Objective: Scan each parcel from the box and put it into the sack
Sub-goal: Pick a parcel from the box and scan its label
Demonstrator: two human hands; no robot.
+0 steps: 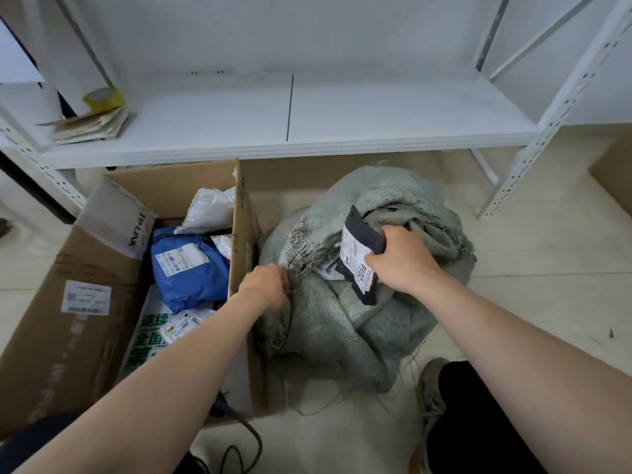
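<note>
A grey-green woven sack (328, 323) slumps on the floor right of an open cardboard box (85, 268). My left hand (268, 285) grips the sack's frayed rim at its left side. My right hand (400, 260) holds a black parcel (359, 258) with a white label over the sack's mouth. Another parcel's label shows just below it inside the sack. In the box lie a blue parcel (188, 268), a white parcel (212, 208) and a white-and-green one (154, 333).
A white metal shelf (307, 131) stands behind the box and sack, bearing a yellow tape roll (104, 97) and a stack of papers (90, 126). A black cable (246, 436) lies on the tiled floor near the box. My shoe (432, 388) is at the lower right.
</note>
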